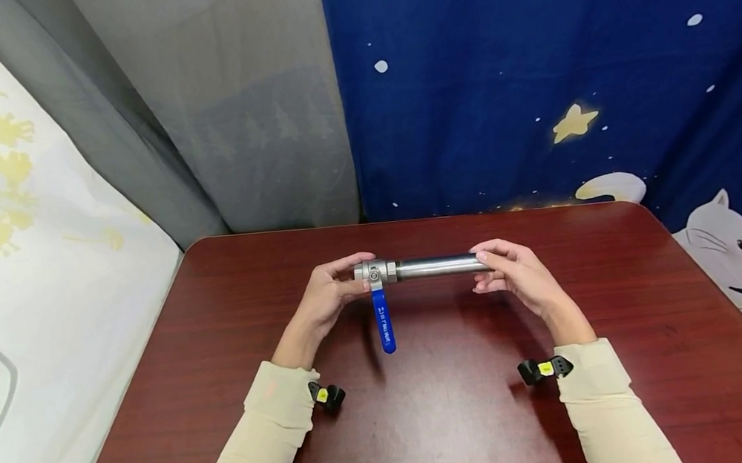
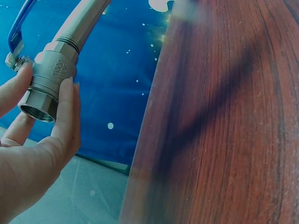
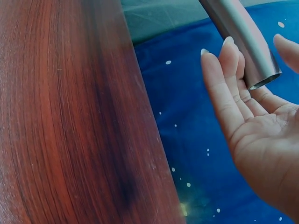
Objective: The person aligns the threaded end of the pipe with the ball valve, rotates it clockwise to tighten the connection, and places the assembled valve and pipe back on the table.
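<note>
A metal ball valve [image 1: 383, 271] with a blue lever handle [image 1: 384, 322] is joined to a smooth steel pipe [image 1: 441, 266], which lies level across the head view. My left hand [image 1: 324, 299] holds the valve body at its free end, thumb on the near side and fingers on the far side. The left wrist view shows the valve's open threaded mouth [image 2: 38, 112] between thumb and fingers. Around the pipe's plain open end is my right hand [image 1: 524, 276], its thumb on the near side and its fingers behind and below. Valve and pipe are held above the table.
The dark red wooden table [image 1: 429, 420] spreads beneath both hands. Behind its far edge hang a grey curtain [image 1: 266, 122] and a blue curtain [image 1: 466, 103] with stars and a cat. A white patterned cloth [image 1: 49, 307] hangs at the left. Each wrist wears a small black camera [image 1: 330, 397].
</note>
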Available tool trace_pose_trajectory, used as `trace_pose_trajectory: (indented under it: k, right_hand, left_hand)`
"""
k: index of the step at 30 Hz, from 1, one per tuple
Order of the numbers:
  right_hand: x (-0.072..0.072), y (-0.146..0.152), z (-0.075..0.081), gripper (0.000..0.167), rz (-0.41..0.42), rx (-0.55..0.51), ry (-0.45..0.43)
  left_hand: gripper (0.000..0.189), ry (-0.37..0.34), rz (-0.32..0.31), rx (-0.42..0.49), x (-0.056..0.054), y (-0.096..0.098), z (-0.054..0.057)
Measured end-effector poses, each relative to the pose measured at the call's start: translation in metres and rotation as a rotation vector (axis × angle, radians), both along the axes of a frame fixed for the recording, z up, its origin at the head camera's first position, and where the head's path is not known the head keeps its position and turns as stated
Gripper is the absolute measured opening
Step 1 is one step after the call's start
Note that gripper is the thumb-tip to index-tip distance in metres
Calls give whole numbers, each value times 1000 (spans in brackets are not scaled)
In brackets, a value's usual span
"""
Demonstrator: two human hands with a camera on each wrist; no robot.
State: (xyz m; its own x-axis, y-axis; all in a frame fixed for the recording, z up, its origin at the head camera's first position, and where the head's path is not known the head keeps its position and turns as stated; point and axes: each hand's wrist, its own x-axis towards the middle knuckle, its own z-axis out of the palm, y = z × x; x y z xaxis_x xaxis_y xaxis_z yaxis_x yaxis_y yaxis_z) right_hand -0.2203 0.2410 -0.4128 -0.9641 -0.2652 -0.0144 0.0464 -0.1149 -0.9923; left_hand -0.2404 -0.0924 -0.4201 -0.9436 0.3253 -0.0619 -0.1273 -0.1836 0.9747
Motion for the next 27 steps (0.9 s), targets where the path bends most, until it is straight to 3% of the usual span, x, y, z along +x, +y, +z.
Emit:
trace_pose_trajectory:
  k: [4, 8, 27]
  right_hand:
    - [1, 1, 1, 37, 44, -36, 66]
    - [1, 3, 1, 34, 72, -56, 88]
    - [1, 4, 0, 15, 87, -78, 18]
  left_hand:
    - [47, 1, 11, 3, -1, 0, 0]
    - [47, 1, 13, -2, -1, 0, 0]
    - [46, -1, 13, 1, -1, 2, 0]
